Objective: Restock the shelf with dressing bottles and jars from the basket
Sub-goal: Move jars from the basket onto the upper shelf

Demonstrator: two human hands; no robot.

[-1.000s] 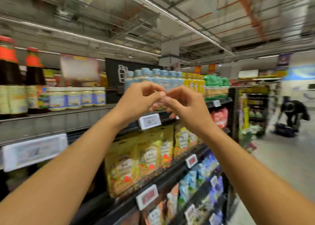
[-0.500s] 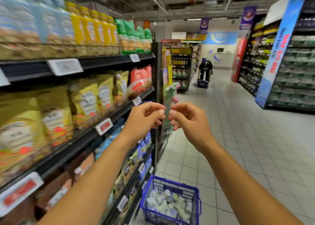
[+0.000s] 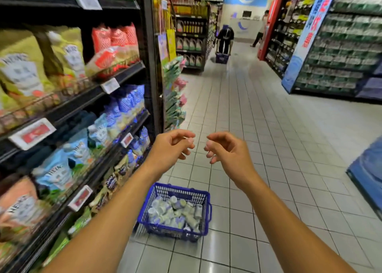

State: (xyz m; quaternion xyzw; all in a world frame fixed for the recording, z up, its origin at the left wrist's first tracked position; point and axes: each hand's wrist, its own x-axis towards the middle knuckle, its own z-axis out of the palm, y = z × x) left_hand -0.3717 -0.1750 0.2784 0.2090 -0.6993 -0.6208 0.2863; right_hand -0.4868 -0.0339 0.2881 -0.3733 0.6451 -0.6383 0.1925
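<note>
With both hands [image 3: 199, 148] empty, fingers loosely curled, and the basket [image 3: 203, 197] of jars [image 3: 175, 212] on the floor beside the shelf [image 3: 115, 80], you risk fumbling a loosely heaped jar onto tile.

Tiled floor [image 3: 258, 128]: one blue basket [image 3: 203, 214] stands on it beside the shelf [image 3: 86, 99], loaded with jars [image 3: 175, 212] lying jumbled. The shelf's tiers carry pouches [image 3: 62, 169] in yellow, red and blue, upright behind price tags [image 3: 32, 133].
</note>
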